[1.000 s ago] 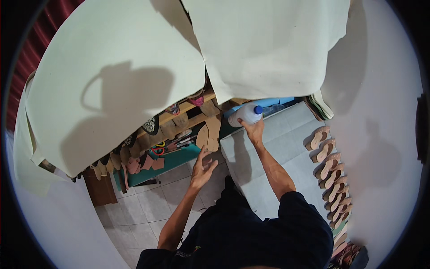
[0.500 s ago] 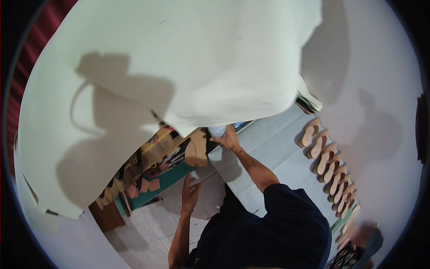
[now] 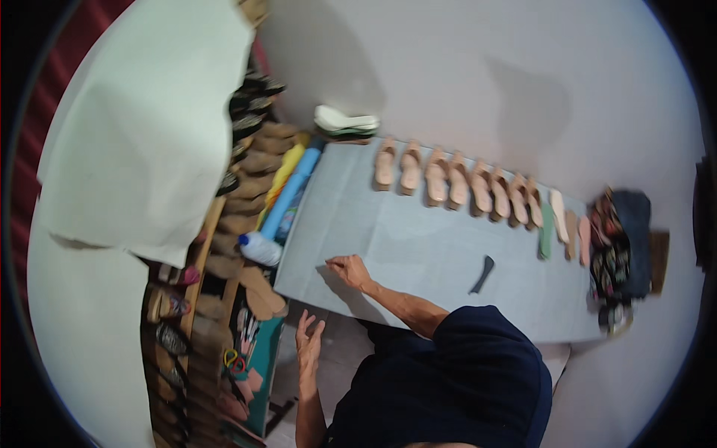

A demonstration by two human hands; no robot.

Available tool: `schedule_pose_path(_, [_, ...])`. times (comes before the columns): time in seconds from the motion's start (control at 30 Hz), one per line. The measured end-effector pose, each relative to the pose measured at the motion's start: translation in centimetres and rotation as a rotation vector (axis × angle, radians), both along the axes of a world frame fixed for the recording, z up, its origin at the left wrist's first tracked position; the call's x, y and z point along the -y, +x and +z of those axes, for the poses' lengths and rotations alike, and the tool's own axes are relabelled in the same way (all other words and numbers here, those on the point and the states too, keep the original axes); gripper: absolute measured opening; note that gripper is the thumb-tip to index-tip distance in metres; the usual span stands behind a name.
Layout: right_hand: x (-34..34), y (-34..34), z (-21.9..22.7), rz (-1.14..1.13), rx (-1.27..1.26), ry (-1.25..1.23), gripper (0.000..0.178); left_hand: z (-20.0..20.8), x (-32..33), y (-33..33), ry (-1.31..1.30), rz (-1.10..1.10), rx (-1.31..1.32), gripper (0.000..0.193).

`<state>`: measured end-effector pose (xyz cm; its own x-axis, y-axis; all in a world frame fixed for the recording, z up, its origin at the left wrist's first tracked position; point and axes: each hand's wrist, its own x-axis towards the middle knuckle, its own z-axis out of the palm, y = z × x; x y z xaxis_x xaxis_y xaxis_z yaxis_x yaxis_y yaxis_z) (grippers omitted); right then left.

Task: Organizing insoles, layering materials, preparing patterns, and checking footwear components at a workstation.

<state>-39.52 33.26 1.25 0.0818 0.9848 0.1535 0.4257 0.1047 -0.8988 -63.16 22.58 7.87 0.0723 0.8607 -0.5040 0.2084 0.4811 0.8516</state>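
Over the left part of a grey-covered table (image 3: pixel 336 216), my right hand (image 3: pixel 349 270) has its fingers curled and fingertips drawn together. Whether anything is pinched in them is too small to make out. A white rounded object with a blue end (image 3: pixel 259 249), a bottle or spool, lies just beyond the table's left edge, apart from that hand. My left hand (image 3: pixel 308 343) is raised in front of the table's near left corner, fingers spread and holding nothing. A dark curved strip (image 3: pixel 482 274) lies on the table to the right.
Wooden-looking sandals (image 3: pixel 435 179) line the table's back edge, beside flat sole pieces (image 3: pixel 547 231). At left, a rack of shoe forms (image 3: pixel 250 187) adjoins a green tray (image 3: pixel 261 373) with scissors (image 3: pixel 234 361). A large pale sheet (image 3: pixel 149 134) hangs over the left. Blue rolls (image 3: pixel 287 194) stand nearby.
My right hand has let go of the white rounded object and now hovers over the table. My view has turned, showing more of the table and rack. My left hand remains open.
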Motion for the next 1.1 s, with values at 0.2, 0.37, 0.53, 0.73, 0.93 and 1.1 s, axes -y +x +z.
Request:
schedule_pose_path(0.2, [15.1, 7.5, -0.8, -0.377, 0.069, -0.015, 0.029, -2.0, 2.5, 6.0, -0.042, -0.306, 0.048, 0.082])
schedule_pose_path(0.37, [24.4, 11.6, -3.0, -0.592, -0.025, 0.084, 0.028, -2.1, 6.0, 13.0, -0.068, -0.561, 0.061, 0.079])
schedule_pose_path(0.53, [30.4, 15.7, 2.1, -0.536, -0.172, -0.435, 0.027, -1.7, 8.0, 17.7, -0.088, -0.762, 0.106, 0.076])
schedule_pose_path(0.73, [33.3, 21.5, -1.3, -0.954, 0.029, 0.283, 0.041, -1.8, 9.2, 24.3, -0.096, -0.847, 0.009, 0.073])
schedule_pose_path(0.93, [39.3, 32.5, -0.2, -1.144, 0.057, 0.191, 0.034, -2.7, 12.4, 36.4, -0.139, -0.920, 0.028, 0.069])
schedule_pose_path(1.1, [46.1, 45.8, 3.6, -1.280, 0.196, -0.288, 0.026, -4.1, 16.7, 50.3, -0.271, -0.949, 0.086, 0.069])
